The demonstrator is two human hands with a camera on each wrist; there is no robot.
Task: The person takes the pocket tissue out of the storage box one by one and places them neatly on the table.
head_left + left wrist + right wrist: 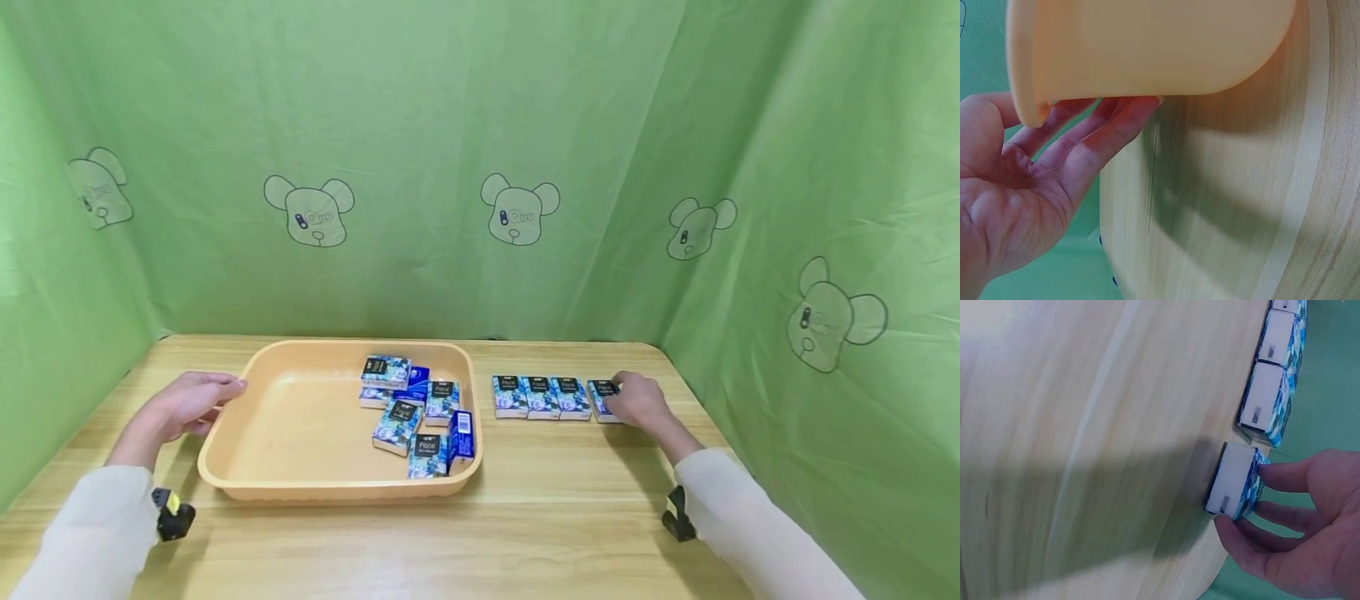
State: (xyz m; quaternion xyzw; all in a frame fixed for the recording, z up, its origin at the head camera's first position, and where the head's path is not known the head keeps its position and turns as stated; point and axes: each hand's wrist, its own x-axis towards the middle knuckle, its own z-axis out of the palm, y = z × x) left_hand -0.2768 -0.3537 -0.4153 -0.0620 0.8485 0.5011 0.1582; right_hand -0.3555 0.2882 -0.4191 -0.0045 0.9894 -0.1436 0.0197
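My left hand holds the left rim of a peach plastic tray. The left wrist view shows its thumb passing behind the rim and its fingers against the outer wall. On the right of the table, my right hand pinches a blue floral tissue pack between thumb and fingers; in the right wrist view this pack is by the table's edge. Just left of it, with a small gap, three matching tissue packs lie side by side in a row.
Several more tissue packs lie loosely in the tray's right half, some overlapping, one tipped against the right wall. The wooden table ends at a green curtain printed with bear heads, which encloses the back and both sides.
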